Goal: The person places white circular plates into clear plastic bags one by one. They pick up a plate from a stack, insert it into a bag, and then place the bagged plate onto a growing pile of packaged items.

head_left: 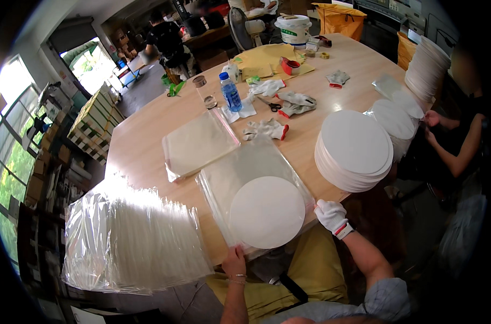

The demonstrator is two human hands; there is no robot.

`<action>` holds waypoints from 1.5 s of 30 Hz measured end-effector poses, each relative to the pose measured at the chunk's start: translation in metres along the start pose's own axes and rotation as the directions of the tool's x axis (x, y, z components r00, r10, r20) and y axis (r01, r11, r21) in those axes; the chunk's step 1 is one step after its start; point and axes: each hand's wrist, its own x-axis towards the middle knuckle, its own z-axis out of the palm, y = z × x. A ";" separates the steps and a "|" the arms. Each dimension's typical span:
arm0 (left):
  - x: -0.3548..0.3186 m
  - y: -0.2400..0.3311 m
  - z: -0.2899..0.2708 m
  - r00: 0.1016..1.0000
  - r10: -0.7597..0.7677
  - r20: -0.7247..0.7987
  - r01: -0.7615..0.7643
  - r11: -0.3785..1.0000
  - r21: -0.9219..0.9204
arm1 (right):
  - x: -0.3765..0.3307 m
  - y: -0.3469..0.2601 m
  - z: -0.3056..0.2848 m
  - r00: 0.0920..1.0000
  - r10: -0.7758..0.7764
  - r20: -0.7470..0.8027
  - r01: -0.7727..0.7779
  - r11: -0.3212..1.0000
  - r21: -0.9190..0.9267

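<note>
A white round disc point(267, 213) lies at the table's near edge, over a clear plastic bag point(251, 158); I cannot tell whether it is inside the bag or on top. My bare left hand point(234, 263) pinches the bag's near left corner, just below the disc. At the near right corner, my right hand point(332, 215), in a white glove with a red cuff, has its fingers closed on the bag's edge. Beyond to the left lies a flat stack of clear bags point(199, 141). A tall stack of white discs point(356, 143) stands to the right of my gloved hand.
Shiny plastic-wrapped pieces point(140, 237) overlap in a large pile at left. Farther back are white gloves point(266, 129), scissors point(272, 105), a blue-capped bottle point(230, 93), a tape dispenser point(290, 66) and a white bucket point(293, 31). Another person's hands point(433, 120) touch bagged discs at right.
</note>
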 end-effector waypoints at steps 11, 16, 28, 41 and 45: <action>0.008 0.008 -0.010 0.993 -0.077 0.095 0.077 0.997 0.001 | 0.005 -0.002 0.009 0.991 -0.087 0.105 0.100 0.986 -0.134; 0.013 -0.003 -0.023 0.977 -0.128 0.170 0.118 0.991 0.070 | 0.009 -0.011 -0.007 0.974 0.172 0.150 -0.172 0.985 -0.014; -0.024 0.035 -0.023 0.915 0.382 0.130 -0.352 0.913 -0.205 | -0.011 -0.032 0.000 0.865 -0.457 0.210 0.442 0.890 0.115; -0.033 0.080 0.026 0.652 -0.108 0.751 0.697 -0.304 -0.649 | -0.005 -0.012 -0.005 0.977 -0.124 -0.174 0.201 0.812 0.547; -0.019 0.100 -0.007 0.789 -0.133 0.600 0.571 -0.202 -0.796 | -0.003 0.033 0.020 0.991 0.070 0.111 -0.124 0.784 0.609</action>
